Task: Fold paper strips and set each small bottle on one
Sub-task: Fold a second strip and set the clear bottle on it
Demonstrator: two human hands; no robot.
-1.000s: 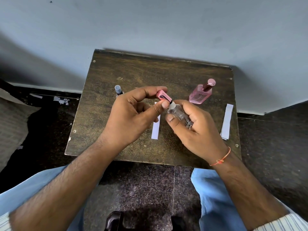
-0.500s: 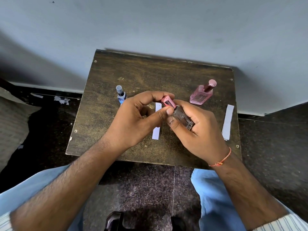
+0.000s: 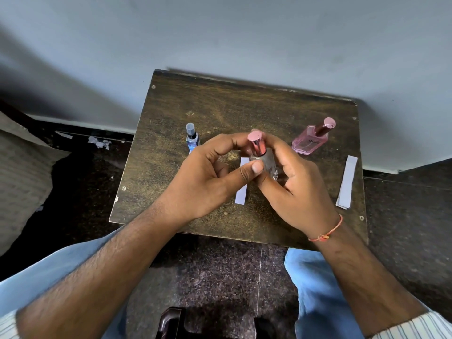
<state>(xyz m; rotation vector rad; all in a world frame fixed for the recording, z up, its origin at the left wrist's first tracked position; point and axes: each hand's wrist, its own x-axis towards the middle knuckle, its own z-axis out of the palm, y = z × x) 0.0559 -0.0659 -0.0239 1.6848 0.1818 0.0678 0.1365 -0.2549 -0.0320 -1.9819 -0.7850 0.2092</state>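
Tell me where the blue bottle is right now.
The blue bottle stands on the wooden table's left side, just beyond the left hand.

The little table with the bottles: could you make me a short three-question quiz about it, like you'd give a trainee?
1. True or false: the clear bottle with the pink cap stands on the wooden table untouched.
2. Which bottle stands nearest the table's left edge? A) the flat pink bottle B) the small blue bottle C) the clear bottle with the pink cap
3. Fill in: the stack of paper strips lies near the table's ____ edge.

Key:
1. False; the left hand and the right hand both hold it above a paper strip.
2. B
3. Right
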